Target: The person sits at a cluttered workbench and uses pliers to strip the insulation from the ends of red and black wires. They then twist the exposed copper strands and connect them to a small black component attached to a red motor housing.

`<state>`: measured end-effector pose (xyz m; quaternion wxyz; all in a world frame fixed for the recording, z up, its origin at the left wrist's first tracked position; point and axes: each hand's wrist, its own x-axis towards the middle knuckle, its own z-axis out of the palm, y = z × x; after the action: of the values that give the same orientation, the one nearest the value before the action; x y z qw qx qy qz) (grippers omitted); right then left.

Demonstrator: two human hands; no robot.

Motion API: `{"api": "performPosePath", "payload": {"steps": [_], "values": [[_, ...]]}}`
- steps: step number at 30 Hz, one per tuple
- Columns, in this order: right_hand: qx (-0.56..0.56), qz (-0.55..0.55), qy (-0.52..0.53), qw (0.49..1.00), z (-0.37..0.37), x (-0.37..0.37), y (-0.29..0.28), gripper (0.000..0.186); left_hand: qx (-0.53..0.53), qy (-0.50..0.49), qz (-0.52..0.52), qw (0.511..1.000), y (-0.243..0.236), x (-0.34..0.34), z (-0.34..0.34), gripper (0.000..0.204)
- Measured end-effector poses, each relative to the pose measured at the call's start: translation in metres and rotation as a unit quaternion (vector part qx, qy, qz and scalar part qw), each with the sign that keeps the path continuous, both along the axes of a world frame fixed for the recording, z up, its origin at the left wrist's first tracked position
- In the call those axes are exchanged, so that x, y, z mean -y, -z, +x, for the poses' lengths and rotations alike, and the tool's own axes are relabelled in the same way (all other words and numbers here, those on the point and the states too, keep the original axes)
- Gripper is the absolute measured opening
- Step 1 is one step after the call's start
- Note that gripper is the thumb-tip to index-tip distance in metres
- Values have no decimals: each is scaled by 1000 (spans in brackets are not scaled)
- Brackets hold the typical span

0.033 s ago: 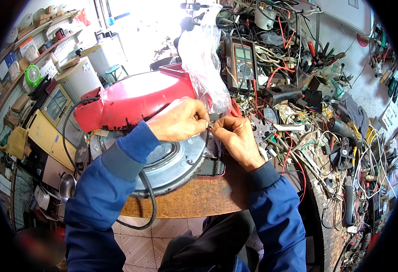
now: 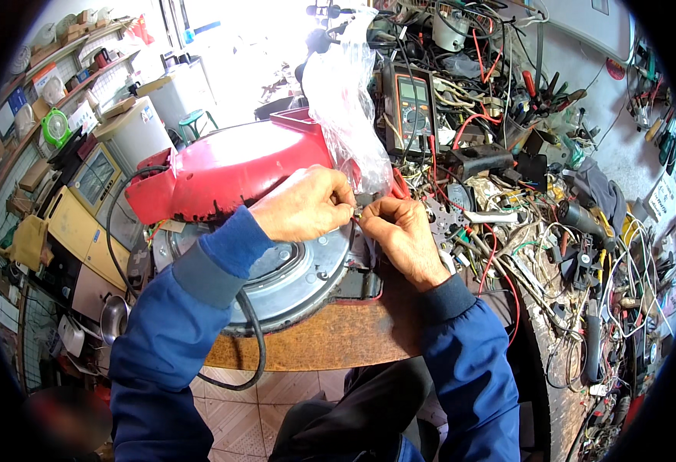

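red cooker shell point(image 2: 230, 173); both hands point(image 2: 353, 219) pinching wires point(image 2: 359, 216)

Left hand point(image 2: 303, 206), right hand point(image 2: 403, 235) fingertips meeting (pinched grip), forearms converging.

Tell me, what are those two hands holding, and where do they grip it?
Both the left hand and right hand pinch something small, seemingly thin wires, between fingertips beside the red appliance; exactly what cannot be told.

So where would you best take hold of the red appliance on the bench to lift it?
Probably the red appliance by the boxy lug at its left end, coming from the left: that end juts out bare, while both hands and a plastic bag crowd the right.
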<state>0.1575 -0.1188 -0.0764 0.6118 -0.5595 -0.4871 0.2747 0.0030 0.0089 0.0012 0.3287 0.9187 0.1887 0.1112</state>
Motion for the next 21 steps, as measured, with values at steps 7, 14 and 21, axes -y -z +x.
{"api": "performPosePath", "payload": {"steps": [7, 14, 21], "values": [[11, -2, -4, 1000, 1, 0, -2, 11, 3, -6, 26, 1000, -1, 3, 0, 18], [9, 22, -5, 1000, -3, 2, 3, 9, 9, -31, 27, 999, -1, 0, 0, 19], [-29, 3, -23, 999, -1, 6, 0, 7, 183, 123, 266, 938, 4, 5, 6, 25]]}}
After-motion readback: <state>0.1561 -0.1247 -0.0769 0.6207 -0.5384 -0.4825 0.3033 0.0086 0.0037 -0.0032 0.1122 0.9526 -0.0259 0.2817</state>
